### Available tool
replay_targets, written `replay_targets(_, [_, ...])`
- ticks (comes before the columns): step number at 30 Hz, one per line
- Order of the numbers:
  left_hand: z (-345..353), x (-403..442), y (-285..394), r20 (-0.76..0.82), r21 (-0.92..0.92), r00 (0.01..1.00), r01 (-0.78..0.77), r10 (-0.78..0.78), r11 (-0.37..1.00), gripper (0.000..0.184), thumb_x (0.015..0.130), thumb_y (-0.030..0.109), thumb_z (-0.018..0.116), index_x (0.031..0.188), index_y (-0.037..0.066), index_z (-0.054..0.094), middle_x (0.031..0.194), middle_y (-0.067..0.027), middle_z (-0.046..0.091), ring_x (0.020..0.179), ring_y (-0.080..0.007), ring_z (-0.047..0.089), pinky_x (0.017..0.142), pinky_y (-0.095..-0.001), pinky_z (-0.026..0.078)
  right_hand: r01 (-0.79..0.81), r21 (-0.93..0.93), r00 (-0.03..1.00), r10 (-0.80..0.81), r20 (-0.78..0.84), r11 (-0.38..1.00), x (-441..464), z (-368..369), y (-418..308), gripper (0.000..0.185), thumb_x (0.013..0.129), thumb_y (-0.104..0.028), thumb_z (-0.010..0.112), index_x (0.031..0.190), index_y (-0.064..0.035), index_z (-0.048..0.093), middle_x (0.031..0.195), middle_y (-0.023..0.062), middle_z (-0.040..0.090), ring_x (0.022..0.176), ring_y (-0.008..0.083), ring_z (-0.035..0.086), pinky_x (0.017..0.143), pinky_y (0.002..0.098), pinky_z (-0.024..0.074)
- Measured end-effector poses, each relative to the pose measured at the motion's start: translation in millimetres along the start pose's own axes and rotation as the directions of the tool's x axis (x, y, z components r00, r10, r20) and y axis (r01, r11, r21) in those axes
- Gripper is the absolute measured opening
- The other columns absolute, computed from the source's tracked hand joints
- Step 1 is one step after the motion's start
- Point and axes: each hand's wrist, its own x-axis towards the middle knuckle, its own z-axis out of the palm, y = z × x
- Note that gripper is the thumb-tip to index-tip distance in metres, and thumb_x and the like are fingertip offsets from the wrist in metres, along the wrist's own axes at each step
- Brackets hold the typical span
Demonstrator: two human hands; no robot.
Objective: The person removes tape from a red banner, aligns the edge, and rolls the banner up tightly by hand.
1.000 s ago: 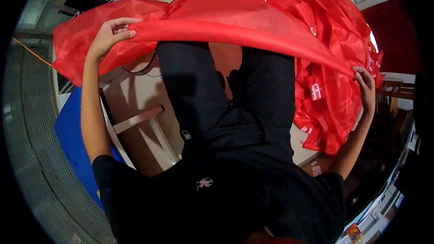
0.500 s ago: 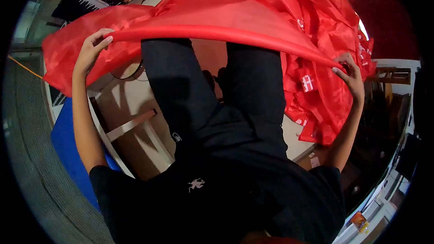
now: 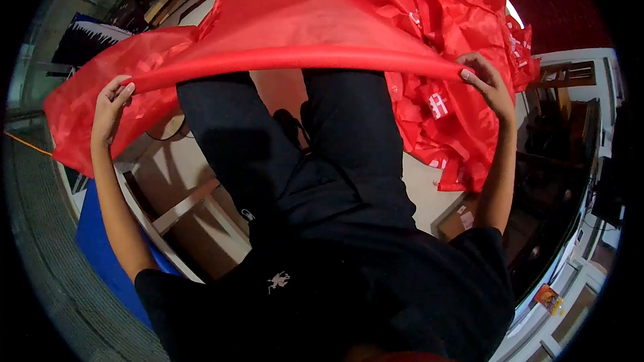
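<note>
A large sheet of thin red fabric (image 3: 315, 23) with white printed marks spreads across the front of the view. Its near edge is a folded or rolled band, stretched between my two hands just over my knees. At the left end my left hand (image 3: 112, 104) pinches this edge between thumb and fingers. The right end of the band is gripped by my right hand (image 3: 488, 87), thumb on the near side. Beyond the right hand the fabric lies in crumpled folds, and a smoother part hangs past the left hand.
My legs in black trousers (image 3: 335, 134) are under the fabric edge. A pale wooden frame (image 3: 188, 208) stands at the left, beside a blue surface (image 3: 100, 241). Dark wooden furniture (image 3: 560, 121) is at the right. An orange cord (image 3: 27, 143) runs at the far left.
The view has turned slightly, so hands and fabric appear shifted left. The right hand sits a little higher and the left a little lower in view. Both still hold the fabric edge.
</note>
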Motion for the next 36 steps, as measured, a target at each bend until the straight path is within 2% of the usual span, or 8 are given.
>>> replay_targets(4, [-4.0,0.3,-3.2,0.002,-0.02,1.0,-0.026,0.026,0.999,0.022,0.089,0.014,0.064,0.109,0.004,0.06,0.083,0.0039,0.055,0.07,-0.0056,0.044,0.064,-0.0194,0.035,-0.078,0.002,0.997,0.078,-0.018,0.997,2.3,-14.6,15.4,0.022,0.09,-0.012,0.062,0.111,-0.0053,0.057,0.107,-0.0013,0.056,0.094,0.0071,0.052,0.078,0.022,0.042])
replay_targets(10, [-4.8,0.0,-6.9,0.001,-0.078,1.0,-0.02,0.02,0.997,0.025,0.087,0.009,0.066,0.11,0.004,0.06,0.087,0.0029,0.056,0.074,-0.0057,0.046,0.066,-0.0197,0.036,-0.003,0.015,0.99,0.005,-0.144,1.0,-2.1,-9.2,-4.5,0.021,0.089,-0.013,0.063,0.109,-0.0052,0.059,0.108,0.0001,0.057,0.088,0.0067,0.052,0.075,0.0212,0.0415])
replay_targets(14, [-2.8,-2.0,-8.2,-0.023,-0.089,0.999,-0.025,0.023,0.996,0.027,0.085,0.005,0.066,0.111,0.003,0.06,0.093,0.001,0.06,0.079,-0.0062,0.051,0.07,-0.0192,0.038,0.025,0.096,0.986,-0.009,-0.167,0.995,-1.9,-15.8,2.6,0.023,0.087,-0.008,0.065,0.109,-0.0051,0.059,0.112,0.0013,0.057,0.089,0.0078,0.053,0.076,0.0225,0.0431])
replay_targets(17, [1.4,-4.1,-6.9,-0.036,-0.098,0.999,-0.024,0.02,0.995,0.028,0.084,0.004,0.066,0.112,0.003,0.06,0.096,0.0,0.062,0.081,-0.0063,0.052,0.071,-0.0192,0.039,0.045,0.181,0.978,-0.006,-0.207,0.982,-5.2,-18.3,-0.8,0.031,0.082,0.002,0.067,0.112,-0.0038,0.059,0.113,0.0031,0.058,0.098,0.0113,0.057,0.085,0.0251,0.0461])
replay_targets(21, [0.9,-3.0,-9.3,-0.026,-0.097,1.0,-0.015,0.012,0.995,0.028,0.084,0.005,0.067,0.112,0.003,0.06,0.095,0.0003,0.061,0.081,-0.0062,0.052,0.071,-0.0192,0.039,0.045,0.172,0.969,-0.001,-0.247,0.984,-9.0,-19.8,2.8,0.031,0.082,0.001,0.067,0.113,-0.0025,0.06,0.112,0.0034,0.06,0.098,0.011,0.057,0.085,0.0243,0.0459])
replay_targets(30, [-7.9,2.5,-19.2,0.012,-0.113,1.0,-0.01,0.011,0.994,0.025,0.086,0.007,0.066,0.11,0.003,0.06,0.092,0.0012,0.062,0.079,-0.0061,0.053,0.071,-0.0191,0.039,0.002,0.003,0.967,-0.001,-0.253,1.0,-11.2,-28.1,8.1,0.024,0.086,-0.003,0.066,0.11,-0.0003,0.063,0.113,0.0029,0.062,0.097,0.0104,0.056,0.088,0.0241,0.0427])
replay_targets(32, [-12.6,4.4,-24.5,0.046,-0.167,0.999,-0.006,0.014,0.986,0.024,0.088,0.01,0.064,0.11,0.003,0.06,0.095,0.0003,0.061,0.083,-0.0071,0.053,0.073,-0.0207,0.04,0.181,-0.252,0.942,-0.242,-0.233,0.95,-8.3,-36.2,19.6,0.02,0.089,-0.007,0.063,0.108,-0.0005,0.063,0.108,0.002,0.062,0.098,0.0102,0.054,0.09,0.025,0.0411])
replay_targets(36, [19.2,-17.2,7.8,-0.076,-0.361,0.997,-0.031,0.004,0.932,0.023,0.089,0.014,0.062,0.11,0.005,0.06,0.097,0.0004,0.059,0.086,-0.0083,0.053,0.076,-0.0228,0.04,0.092,-0.005,0.94,-0.088,-0.33,0.996,-8.1,-21.1,5.0,0.016,0.095,-0.014,0.057,0.105,-0.0017,0.062,0.103,0.0006,0.058,0.096,0.0105,0.053,0.09,0.0248,0.0402])
